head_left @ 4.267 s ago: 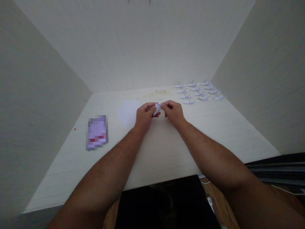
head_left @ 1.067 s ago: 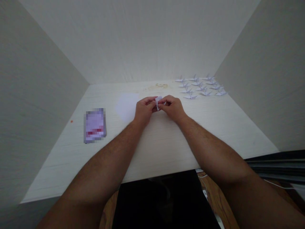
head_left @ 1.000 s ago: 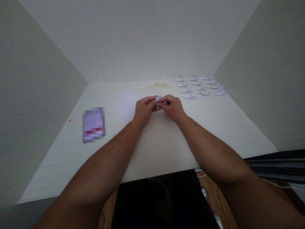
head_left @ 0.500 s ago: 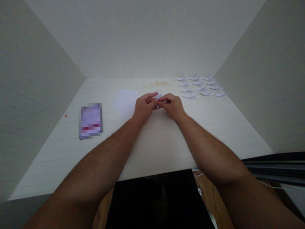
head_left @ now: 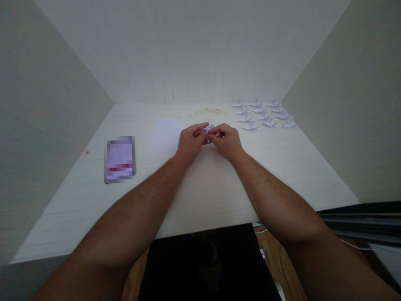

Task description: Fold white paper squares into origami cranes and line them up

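A small folded piece of white paper (head_left: 211,126) is pinched between my two hands above the middle of the table. My left hand (head_left: 191,141) grips it from the left, thumb in front and fingers behind. From the right, my right hand (head_left: 227,140) holds it with thumb and index finger close to the left thumb. Fingers cover most of the paper, so its exact folded shape cannot be made out. Just left of my left hand lies a pale stack of paper (head_left: 164,133), partly behind that hand.
Several white paper cranes (head_left: 261,113) stand in rows at the back right of the white table (head_left: 206,192). A blurred-out flat rectangular object (head_left: 119,159) lies at the left, with a small orange bit (head_left: 87,152) beside it. Walls enclose the back and both sides.
Both hands stay in nearly the same place, still pinching the folded paper. A little more of the paper shows above the fingers now.
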Demonstrator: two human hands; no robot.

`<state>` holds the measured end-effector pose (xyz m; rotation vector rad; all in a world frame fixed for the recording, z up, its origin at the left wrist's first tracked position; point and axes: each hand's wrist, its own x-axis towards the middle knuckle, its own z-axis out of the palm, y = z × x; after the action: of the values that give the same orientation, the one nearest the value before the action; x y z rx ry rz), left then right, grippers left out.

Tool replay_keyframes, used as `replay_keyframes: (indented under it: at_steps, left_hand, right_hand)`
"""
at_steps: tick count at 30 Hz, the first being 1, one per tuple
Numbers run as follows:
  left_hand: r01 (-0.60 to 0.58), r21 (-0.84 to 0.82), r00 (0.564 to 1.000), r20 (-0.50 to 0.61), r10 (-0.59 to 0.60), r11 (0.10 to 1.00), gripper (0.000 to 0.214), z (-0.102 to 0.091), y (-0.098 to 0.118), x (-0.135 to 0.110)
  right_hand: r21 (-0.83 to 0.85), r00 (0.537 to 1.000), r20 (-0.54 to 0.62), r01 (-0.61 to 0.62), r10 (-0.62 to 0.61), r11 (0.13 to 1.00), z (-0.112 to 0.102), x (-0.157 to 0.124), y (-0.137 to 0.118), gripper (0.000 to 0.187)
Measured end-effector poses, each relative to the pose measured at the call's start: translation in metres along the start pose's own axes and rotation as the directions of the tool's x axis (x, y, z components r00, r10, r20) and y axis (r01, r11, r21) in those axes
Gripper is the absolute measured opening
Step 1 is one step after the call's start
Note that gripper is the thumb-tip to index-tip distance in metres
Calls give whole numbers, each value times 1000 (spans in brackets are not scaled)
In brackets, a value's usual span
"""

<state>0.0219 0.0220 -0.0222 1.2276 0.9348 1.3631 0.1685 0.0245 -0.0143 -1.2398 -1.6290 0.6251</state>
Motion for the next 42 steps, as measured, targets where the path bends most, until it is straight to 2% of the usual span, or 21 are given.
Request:
replay_keyframes:
  at_steps: [5, 11, 23, 33, 38, 42]
  left_hand:
    - [-27, 39, 1000, 14, 26, 999, 38, 0, 2, -2]
    - [-26, 53, 1000, -6, 26, 998, 37, 2, 8, -3]
    - [-63, 123, 998, -23, 67, 990, 33, 3, 6, -2]
    - [-40, 154, 999, -29, 45, 987, 32, 4, 11, -3]
    - [0, 95, 999, -50, 4, 995, 34, 3, 11, -3]
    - [11, 83, 999, -33, -9, 996, 35, 4, 13, -4]
  right_hand:
    - [-114, 996, -40, 79, -84, 990, 0, -1, -2, 6]
    - [-114, 992, -29, 121, -125, 986, 1, 0, 2, 11]
    - [-119, 991, -75, 98, -108, 988, 2, -2, 1, 9]
    - [-100, 981, -181, 58, -76, 993, 2, -3, -1, 9]
    - [-24, 992, -120, 39, -42, 999, 1, -3, -1, 15]
    - [-64, 994, -101, 40, -46, 997, 0, -4, -3, 12]
